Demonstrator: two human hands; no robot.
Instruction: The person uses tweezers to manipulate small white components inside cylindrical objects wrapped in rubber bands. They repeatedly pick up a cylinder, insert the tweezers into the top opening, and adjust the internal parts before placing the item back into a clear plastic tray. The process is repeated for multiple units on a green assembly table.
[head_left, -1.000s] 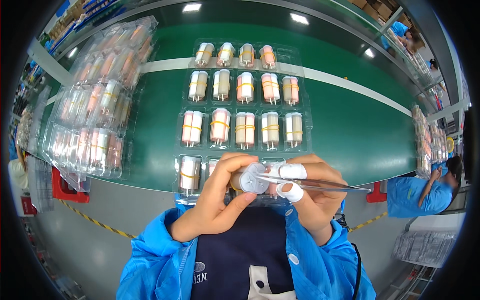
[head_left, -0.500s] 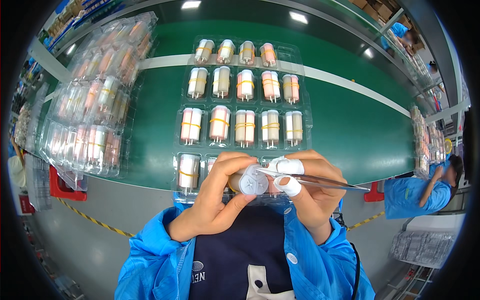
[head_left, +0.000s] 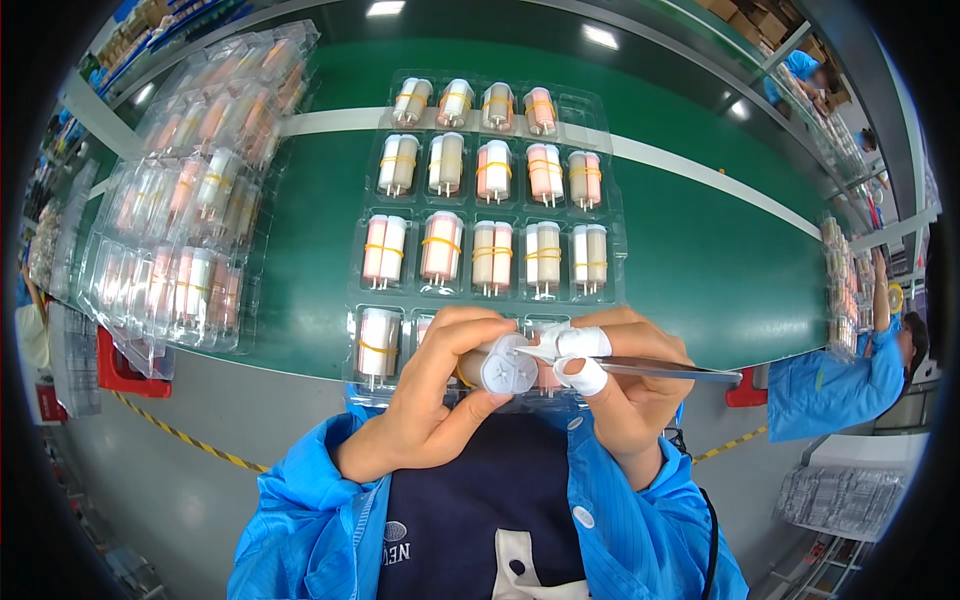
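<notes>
Nearest to me I see my blue smock sleeves coming up from the lower edge. My left hand (head_left: 430,400) wraps its fingers (head_left: 455,335) around a small bundle of pale cylindrical tubes with a white round end cap (head_left: 500,367), held just above the near edge of the tabletop. My right hand (head_left: 625,385), with white tape on two fingertips (head_left: 583,375), pinches a pair of slim metal tweezers (head_left: 650,368) whose tip touches the cap's face; the handle runs out to the right.

Right behind my hands lies a clear plastic blister tray (head_left: 612,190) on the dark green tabletop (head_left: 720,260), its pockets filled with paired white, cream and pink tubes bound by yellow rubber bands (head_left: 490,255). My hands hide part of the tray's near row. To the left, a stack of similar clear trays (head_left: 185,200) lies tilted, reaching the near-left edge. A white stripe (head_left: 700,175) crosses the tabletop behind the tray's middle rows. The green to the right of the tray is bare out to the far right edge.

Near left, below the tabletop, I see a grey floor with a yellow-black striped line (head_left: 180,435) and a red block (head_left: 125,370). At far right another person in a blue smock (head_left: 830,385) works at more clear trays (head_left: 840,290).
</notes>
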